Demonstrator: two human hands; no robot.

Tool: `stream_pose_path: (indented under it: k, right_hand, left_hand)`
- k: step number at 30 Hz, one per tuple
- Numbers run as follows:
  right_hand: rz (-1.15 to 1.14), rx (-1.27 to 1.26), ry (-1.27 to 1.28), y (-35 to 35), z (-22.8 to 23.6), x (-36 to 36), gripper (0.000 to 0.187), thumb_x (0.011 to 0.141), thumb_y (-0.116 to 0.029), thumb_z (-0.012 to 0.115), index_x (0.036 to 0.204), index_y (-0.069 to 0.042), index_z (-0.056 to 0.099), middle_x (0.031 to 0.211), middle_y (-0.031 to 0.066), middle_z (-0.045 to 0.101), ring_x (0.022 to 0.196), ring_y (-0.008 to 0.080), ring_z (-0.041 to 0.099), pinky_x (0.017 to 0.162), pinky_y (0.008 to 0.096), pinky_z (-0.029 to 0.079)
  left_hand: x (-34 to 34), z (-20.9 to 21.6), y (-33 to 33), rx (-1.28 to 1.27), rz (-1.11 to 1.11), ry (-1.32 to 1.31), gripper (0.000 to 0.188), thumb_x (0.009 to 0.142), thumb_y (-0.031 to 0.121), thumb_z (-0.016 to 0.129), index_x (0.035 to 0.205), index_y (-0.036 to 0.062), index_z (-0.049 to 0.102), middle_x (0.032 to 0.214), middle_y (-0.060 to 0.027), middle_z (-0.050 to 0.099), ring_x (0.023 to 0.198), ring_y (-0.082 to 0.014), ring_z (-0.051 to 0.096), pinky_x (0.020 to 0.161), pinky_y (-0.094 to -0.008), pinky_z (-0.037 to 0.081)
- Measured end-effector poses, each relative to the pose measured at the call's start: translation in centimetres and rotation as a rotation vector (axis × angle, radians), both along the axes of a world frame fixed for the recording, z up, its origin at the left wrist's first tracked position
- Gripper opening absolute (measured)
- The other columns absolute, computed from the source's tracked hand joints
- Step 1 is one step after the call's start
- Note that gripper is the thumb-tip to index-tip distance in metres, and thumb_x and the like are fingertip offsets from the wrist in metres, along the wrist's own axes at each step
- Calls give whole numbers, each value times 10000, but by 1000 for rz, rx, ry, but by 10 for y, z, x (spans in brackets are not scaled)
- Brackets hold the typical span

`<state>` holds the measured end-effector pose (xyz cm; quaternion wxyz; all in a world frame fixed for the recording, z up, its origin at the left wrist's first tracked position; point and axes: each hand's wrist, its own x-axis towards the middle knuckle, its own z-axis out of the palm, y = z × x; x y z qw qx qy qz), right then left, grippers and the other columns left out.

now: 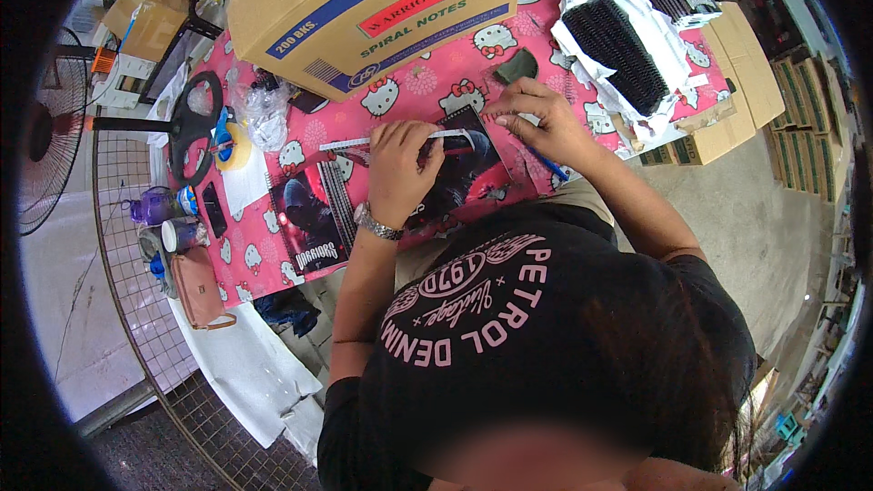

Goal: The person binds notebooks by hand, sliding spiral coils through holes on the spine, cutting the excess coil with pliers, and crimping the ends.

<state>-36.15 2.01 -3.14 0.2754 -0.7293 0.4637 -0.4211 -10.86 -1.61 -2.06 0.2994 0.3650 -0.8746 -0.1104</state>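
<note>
2 hands [403,164] [546,120], 1 wristwatch [382,225], 1 elec fan [38,132], 1 yel tape roll [242,153], 1 pk pouch [195,282]

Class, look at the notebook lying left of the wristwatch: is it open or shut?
Shut: the notebook lies with its dark, pictured cover facing up, and no inside page shows.

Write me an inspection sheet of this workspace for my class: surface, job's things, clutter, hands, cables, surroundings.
Surface: pink patterned cloth.
Job's things: white-edged pages; dark-covered notebook to their left; black coils on white wrapping.
Clutter: phone, tape roll, pink pouch, large cardboard box.
Hands: left hand grips the pages; right hand is near their right end, anything held too small to tell.
Cables: nothing seen clearly.
Surroundings: fan at left, stacked cartons at right.
</note>
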Motion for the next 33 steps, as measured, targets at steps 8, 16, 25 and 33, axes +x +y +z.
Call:
stream_pose_path:
  k: [8,16,25,33]
  right_hand:
    - [38,53,-74,5,2,-3,201,848,-17,667,1044,-57,692,953,118,613,937,289,622,821,374,488]
    - [142,182,-149,7,-5,-2,261,900,25,580,1133,-43,679,962,108,590,943,245,585,855,345,457]
    - [89,28,-95,7,-19,4,380,887,89,534,1205,-73,662,956,92,520,920,218,534,849,331,439]
    - [71,65,-56,2,-9,7,462,827,123,553,1202,-121,670,948,101,512,913,250,553,834,327,461]
  left_hand:
    - [0,1,1,6,-2,7,137,808,164,681,912,87,636,893,-68,670,865,-273,612,832,-403,402]
    - [-3,3,3,3,18,-17,145,827,174,674,928,78,636,885,-80,664,867,-281,609,833,-407,396]
    - [-2,-3,-3,3,20,-22,163,845,195,673,942,73,626,881,-88,660,874,-285,607,839,-407,393]
    - [-2,1,-3,53,15,-25,174,835,157,690,956,42,643,903,-119,655,892,-316,599,860,-413,404]
